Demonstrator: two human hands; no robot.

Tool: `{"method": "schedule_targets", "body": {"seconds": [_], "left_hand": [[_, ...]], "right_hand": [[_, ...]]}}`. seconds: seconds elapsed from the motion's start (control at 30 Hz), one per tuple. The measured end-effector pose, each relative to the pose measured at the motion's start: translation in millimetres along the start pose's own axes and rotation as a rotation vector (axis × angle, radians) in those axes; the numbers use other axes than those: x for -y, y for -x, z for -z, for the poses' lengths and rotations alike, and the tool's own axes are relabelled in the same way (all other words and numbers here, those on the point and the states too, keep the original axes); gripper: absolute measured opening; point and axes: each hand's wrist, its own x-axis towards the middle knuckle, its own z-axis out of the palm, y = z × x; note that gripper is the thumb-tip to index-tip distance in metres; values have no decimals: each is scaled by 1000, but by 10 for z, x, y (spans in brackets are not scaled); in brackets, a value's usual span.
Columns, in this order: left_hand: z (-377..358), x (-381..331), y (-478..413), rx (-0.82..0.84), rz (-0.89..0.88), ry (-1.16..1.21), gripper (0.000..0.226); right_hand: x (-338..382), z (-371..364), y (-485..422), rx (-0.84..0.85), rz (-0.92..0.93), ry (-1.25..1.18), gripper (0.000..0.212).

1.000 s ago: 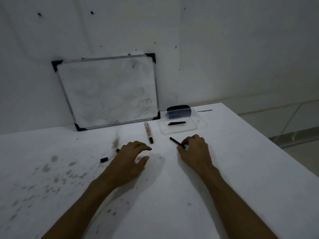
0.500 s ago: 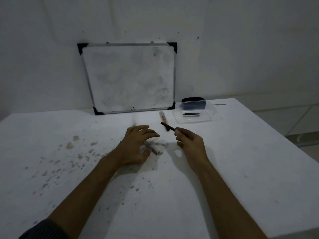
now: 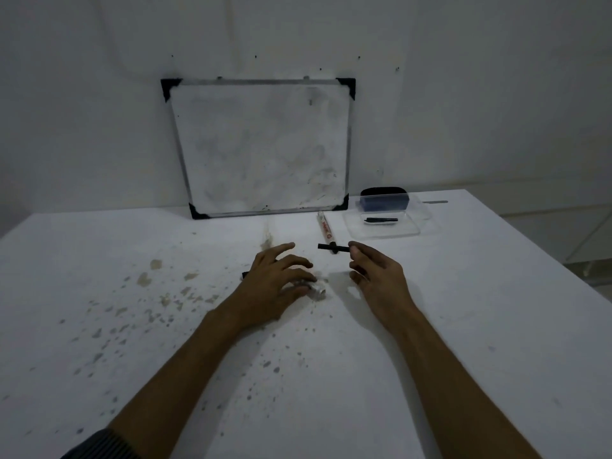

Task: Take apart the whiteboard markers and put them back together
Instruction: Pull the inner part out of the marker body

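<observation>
My right hand (image 3: 377, 276) pinches one end of a thin black ink core (image 3: 332, 247), which sticks out level to the left just above the table. My left hand (image 3: 276, 283) lies palm down with its fingers curled over a white marker barrel (image 3: 317, 292) on the table; only the barrel's right end shows. A small black cap (image 3: 245, 274) peeks out at the left of that hand. A whole white marker with a red label (image 3: 325, 227) lies beyond the core, pointing toward the whiteboard.
A framed whiteboard (image 3: 261, 147) leans on the wall at the back. To its right stands a clear tray (image 3: 410, 230) holding a black marker part (image 3: 381, 220), with a dark eraser (image 3: 384, 197) behind. The white table (image 3: 463, 326) is stained at the left; its right edge drops off.
My right hand has lifted the black core off the table and turned it level. My left hand has slid right and curled over the white barrel.
</observation>
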Motion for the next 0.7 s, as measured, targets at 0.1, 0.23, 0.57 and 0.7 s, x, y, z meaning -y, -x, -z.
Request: {"method": "schedule_targets", "body": {"seconds": [0.1, 0.23, 0.57, 0.7], "left_hand": [[82, -85, -42, -153, -8, 23, 38], [420, -364, -76, -350, 203, 385, 27], [267, -362, 187, -206, 640, 1064, 32], [184, -280, 154, -194, 648, 1100, 34]], "right_hand": [[11, 10, 24, -6, -24, -136, 25], [-1, -22, 49, -21, -78, -235, 24], [-46, -533, -237, 95, -85, -211, 29], [-206, -628, -350, 23, -38, -139, 33]]}}
